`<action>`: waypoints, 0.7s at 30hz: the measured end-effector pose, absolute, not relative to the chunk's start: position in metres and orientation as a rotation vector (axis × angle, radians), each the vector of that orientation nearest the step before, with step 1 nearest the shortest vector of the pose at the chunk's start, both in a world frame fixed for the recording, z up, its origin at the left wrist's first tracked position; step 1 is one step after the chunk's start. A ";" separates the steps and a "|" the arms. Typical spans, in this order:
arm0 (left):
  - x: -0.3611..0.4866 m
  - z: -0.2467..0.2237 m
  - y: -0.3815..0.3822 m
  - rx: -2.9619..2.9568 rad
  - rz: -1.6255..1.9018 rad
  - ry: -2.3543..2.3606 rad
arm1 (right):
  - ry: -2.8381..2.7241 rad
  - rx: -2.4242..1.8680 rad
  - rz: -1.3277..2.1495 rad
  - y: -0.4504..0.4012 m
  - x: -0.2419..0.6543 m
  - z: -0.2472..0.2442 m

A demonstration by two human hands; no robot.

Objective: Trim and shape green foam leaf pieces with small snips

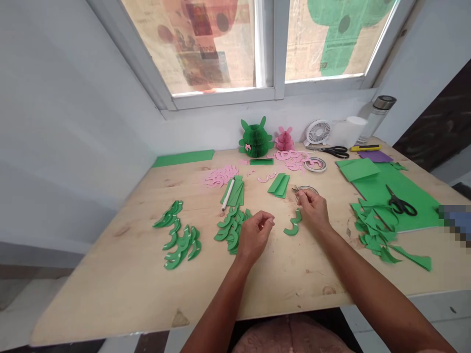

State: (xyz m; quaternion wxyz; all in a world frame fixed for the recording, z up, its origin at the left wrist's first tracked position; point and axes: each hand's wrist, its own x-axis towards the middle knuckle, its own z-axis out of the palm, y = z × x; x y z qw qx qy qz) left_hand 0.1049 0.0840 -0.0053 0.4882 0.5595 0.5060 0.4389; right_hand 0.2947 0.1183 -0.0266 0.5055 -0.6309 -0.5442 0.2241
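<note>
My left hand is over the table beside a pile of green curved paper pieces. Its fingers are curled, thumb and forefinger pinched together; whatever they hold is too small to make out. My right hand is closed on a small dark pointed tool, of which only the tip shows past the fingers. Behind that hand lies a tape roll, partly hidden. Just left of the right hand, a green wavy paper piece with pale strips on it rests flat on the wood.
More green wavy pieces lie left. A white pen rests on green strips; folded green paper and pink cutouts are behind. Scissors lie on green sheets at right, near scraps. A green honeycomb figure stands by the wall.
</note>
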 end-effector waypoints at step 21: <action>0.169 -0.003 0.122 2.188 0.517 1.531 | -1.696 -2.087 -0.035 0.128 0.320 -0.031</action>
